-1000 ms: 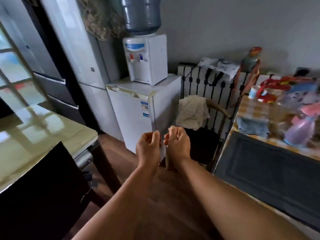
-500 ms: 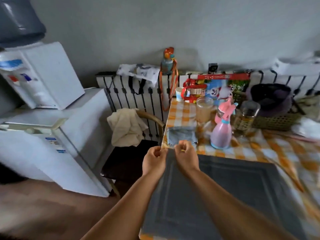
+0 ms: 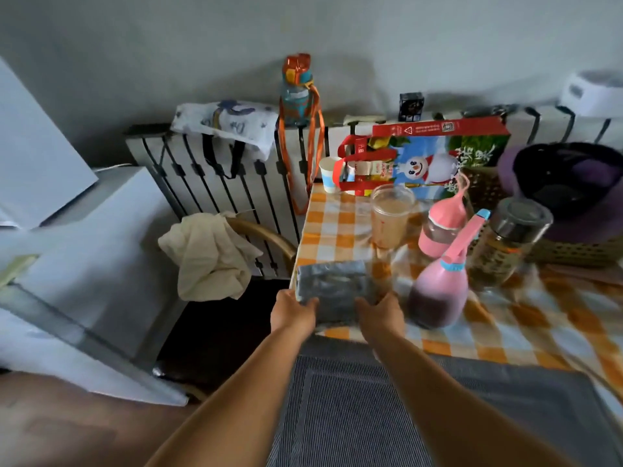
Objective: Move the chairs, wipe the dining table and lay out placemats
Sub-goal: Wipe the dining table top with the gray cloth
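Observation:
A folded grey cloth (image 3: 332,286) lies at the near left corner of the table with the orange-checked tablecloth (image 3: 337,227). My left hand (image 3: 292,316) grips its left edge and my right hand (image 3: 381,313) grips its right edge. Nearer to me a dark grey striped placemat (image 3: 340,416) lies flat on the table under my forearms. A wooden chair (image 3: 266,235) with a dark seat stands left of the table, a cream cloth (image 3: 210,257) draped over its back.
Right of the cloth stand a pink spray bottle (image 3: 441,288), a pink bottle (image 3: 443,227), a plastic cup (image 3: 391,217) and a dark jar (image 3: 505,244). A red gift bag (image 3: 428,153), paper cup (image 3: 330,173) and basket (image 3: 573,251) sit behind. A white cabinet (image 3: 84,251) stands at left.
The view swung right from the water dispenser to the table. My hands moved forward from over the placemat's far edge and took hold of the folded grey cloth.

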### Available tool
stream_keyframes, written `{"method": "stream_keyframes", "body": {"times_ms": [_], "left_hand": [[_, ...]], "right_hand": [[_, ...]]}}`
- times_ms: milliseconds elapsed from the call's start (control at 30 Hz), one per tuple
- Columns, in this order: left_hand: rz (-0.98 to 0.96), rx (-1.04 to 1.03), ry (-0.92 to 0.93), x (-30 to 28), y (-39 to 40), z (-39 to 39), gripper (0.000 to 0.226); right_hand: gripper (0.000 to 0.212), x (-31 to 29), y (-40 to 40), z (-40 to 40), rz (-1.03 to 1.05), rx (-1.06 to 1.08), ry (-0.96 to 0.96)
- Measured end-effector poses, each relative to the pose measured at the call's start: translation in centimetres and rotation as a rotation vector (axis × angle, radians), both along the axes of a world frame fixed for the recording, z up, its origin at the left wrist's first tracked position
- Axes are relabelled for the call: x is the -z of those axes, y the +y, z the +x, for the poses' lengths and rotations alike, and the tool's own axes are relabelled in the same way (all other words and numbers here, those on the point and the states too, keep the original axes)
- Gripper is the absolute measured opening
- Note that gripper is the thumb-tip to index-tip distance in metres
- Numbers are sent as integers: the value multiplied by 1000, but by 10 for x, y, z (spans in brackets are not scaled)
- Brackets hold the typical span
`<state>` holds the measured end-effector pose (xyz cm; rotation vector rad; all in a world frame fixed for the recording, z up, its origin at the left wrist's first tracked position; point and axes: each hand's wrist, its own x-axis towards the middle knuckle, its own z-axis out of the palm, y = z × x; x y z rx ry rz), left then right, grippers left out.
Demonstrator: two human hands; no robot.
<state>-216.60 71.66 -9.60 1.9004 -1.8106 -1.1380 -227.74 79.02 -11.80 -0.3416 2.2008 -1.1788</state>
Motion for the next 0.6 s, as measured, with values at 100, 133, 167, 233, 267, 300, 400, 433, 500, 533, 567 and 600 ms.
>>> {"method": "stream_keyframes", "body": {"times_ms": [100,133,167,233,267,300,400,433,500,533,567,600], "left_hand": [[58,-21,-15,9,-7,-5,36],[78,-13,-16,13,-11,-4,35],[84,0,-15,14,-12,-5,33],[48,3,-33,13,-11,-7,31],[19,-3,-41,11,-11,-6,30],[-2,-9,-14,8,-9,-3,27],[-8,-72,205,-7,0,9,9],[-22,-107,265,-14,4,20,10],[-52,-177,362,-30,10,41,16],[-67,-229,401,-39,15,57,17],[-74,-275,436,-47,18,72,19],[-81,-332,489,-56,22,97,23]], "right_hand": [[36,5,-6,-5,15,-3,-22],[34,5,-10,-3,28,-22,3],[34,4,-10,-3,41,-32,45],[33,0,-10,-1,15,-44,124],[33,-4,-11,3,-21,-51,147],[29,-8,-11,9,-62,-56,156],[17,-29,-9,31,-177,-76,134],[18,-39,-9,43,-206,-93,137],[19,-57,-12,67,-254,-120,166],[18,-67,-12,82,-276,-132,182],[16,-76,-12,97,-296,-137,189],[16,-87,-11,121,-318,-159,189]]}}
